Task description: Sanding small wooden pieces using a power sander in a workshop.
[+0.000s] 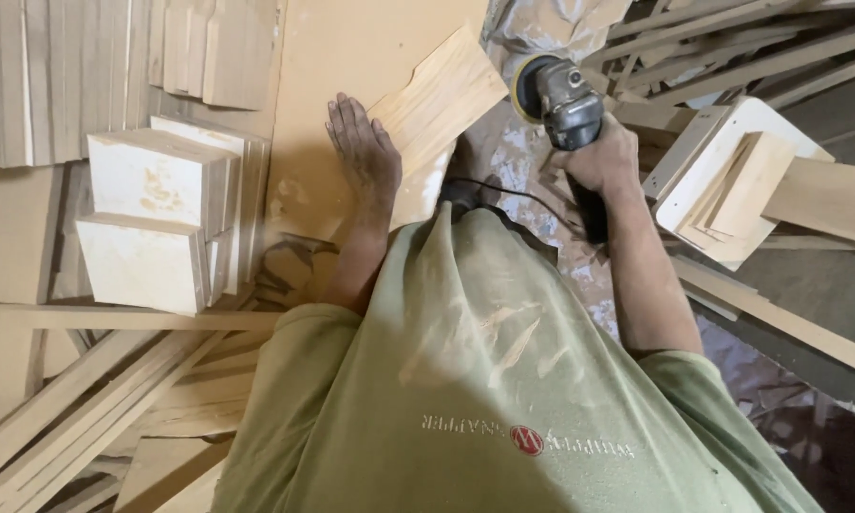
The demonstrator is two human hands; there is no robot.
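My left hand point(363, 152) lies flat, fingers together, on the near end of a pale wooden board point(441, 95) that rests on a brown work surface point(351, 47). My right hand point(603, 157) grips the grey body of an angle grinder point(565, 104), whose yellow sanding disc point(524, 84) sits right beside the board's right edge. A black cord runs from the tool back toward my body. My dusty green shirt point(484, 380) hides the near part of the board.
Stacks of pale cut wood pieces point(152, 223) stand at the left, with more stacks point(114, 66) behind them. Long wooden strips point(85, 399) lie at the lower left. At the right are a small wooden assembly point(731, 180) and loose slats point(731, 47).
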